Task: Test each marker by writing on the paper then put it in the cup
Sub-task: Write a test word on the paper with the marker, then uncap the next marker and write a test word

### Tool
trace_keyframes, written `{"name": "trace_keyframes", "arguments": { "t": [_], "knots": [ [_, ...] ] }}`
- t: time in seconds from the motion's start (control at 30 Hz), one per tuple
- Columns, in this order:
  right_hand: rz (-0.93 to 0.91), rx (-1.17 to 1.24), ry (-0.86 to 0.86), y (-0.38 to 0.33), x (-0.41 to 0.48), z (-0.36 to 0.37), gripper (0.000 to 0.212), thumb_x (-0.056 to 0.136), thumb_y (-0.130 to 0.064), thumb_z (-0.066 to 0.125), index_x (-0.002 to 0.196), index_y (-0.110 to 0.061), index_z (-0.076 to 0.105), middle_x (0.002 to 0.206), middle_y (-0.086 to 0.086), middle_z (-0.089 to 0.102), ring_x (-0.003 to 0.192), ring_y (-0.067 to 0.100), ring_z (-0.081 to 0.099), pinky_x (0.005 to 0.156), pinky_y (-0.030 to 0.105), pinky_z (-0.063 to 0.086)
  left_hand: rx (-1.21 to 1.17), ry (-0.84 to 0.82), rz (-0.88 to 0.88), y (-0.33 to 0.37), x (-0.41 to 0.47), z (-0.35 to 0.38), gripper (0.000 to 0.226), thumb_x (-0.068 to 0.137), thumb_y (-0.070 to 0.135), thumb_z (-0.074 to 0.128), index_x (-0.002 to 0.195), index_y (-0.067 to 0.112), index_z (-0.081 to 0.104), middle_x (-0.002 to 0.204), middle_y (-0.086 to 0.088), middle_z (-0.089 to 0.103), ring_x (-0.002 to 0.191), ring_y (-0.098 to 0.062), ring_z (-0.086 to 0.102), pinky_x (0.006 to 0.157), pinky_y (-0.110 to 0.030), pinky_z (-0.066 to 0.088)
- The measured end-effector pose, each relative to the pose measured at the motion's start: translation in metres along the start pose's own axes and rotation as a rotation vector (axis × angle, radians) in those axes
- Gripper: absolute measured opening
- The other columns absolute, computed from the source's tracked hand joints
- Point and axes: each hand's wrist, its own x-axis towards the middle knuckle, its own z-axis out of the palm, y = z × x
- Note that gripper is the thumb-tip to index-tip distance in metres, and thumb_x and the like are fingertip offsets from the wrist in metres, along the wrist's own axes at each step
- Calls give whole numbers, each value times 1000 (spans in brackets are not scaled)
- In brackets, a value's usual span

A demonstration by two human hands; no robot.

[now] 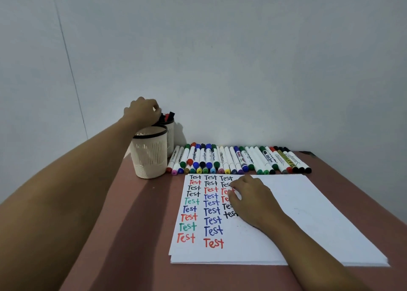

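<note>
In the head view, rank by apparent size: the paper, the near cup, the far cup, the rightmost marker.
1. paper
2. near cup
3. rightmost marker
Unranked: far cup, mostly hidden behind the near cup, and farther away.

tbl (141, 220) reddish-brown | wall (220, 59) pale grey, seamed | dark obj (307, 153) far-R tbl corner, unclear

Matt white paper (286, 220), ribbed cream plastic cup (149, 156), glossy plastic markers (240, 158), smooth reddish-brown tabletop (136, 224)

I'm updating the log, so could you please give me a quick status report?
Left hand over rear cup, fingers at its markers, grip unclear. Right hand resting on paper. Front cup partly blocks rear one.
</note>
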Motion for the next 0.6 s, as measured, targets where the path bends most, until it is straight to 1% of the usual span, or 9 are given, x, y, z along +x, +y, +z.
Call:
{"name": "trace_keyframes", "arguments": {
  "t": [0.13,0.2,0.27,0.33,0.4,0.47,0.53,0.6],
  "knots": [
    [8,5,-2,-1,-1,0,41,99,-36,40,134,-20,52,138,-1,48,124,18,43,103,33,37,-177,102,136,15,-14,-12,28,93,26,45,109,12,64,115,-14,58,107,-31,52,95,-42,41],
    [9,4,-3,-1,-1,-1,40,99,-35,39,134,-19,52,137,0,49,124,19,43,103,33,37,-238,152,202,29,-31,-17,27,93,24,45,108,11,64,111,-12,62,102,-27,54,89,-36,42],
    [7,4,-6,-1,-1,-1,40,99,-34,39,134,-19,53,137,1,49,124,19,43,103,33,37,-298,206,267,45,-56,-19,26,94,21,46,108,8,65,107,-11,63,97,-23,56,81,-29,40],
    [6,2,-7,-2,-2,-1,40,99,-34,39,133,-18,53,137,2,49,124,20,43,103,33,37,-360,208,319,60,-86,-15,26,96,20,46,108,6,64,100,-7,61,91,-18,55,78,-24,38],
    [10,0,-10,-2,-3,-1,40,99,-33,39,133,-17,53,137,2,49,125,21,43,103,33,37,-385,144,364,65,-115,0,26,96,21,46,108,6,64,95,-3,60,86,-14,55,76,-25,44],
    [10,-7,-14,-3,-2,-1,40,99,-33,39,133,-16,53,137,3,49,125,22,43,103,34,37,-376,51,373,62,-137,23,26,96,23,46,105,8,65,95,-5,65,83,-16,58,77,-33,51],
    [10,-17,-29,-4,-2,-2,41,99,-33,38,134,-16,52,138,4,48,126,22,42,102,34,37,-326,-75,327,53,-153,46,28,96,25,46,109,9,65,103,-8,64,88,-19,58,82,-37,50],
    [10,-45,-51,-5,-1,-2,41,100,-33,37,134,-15,50,137,6,47,126,23,41,101,35,37,-228,-187,303,43,-161,62,30,96,27,45,117,13,61,116,-7,58,99,-19,54,87,-33,46]
  ]
}}
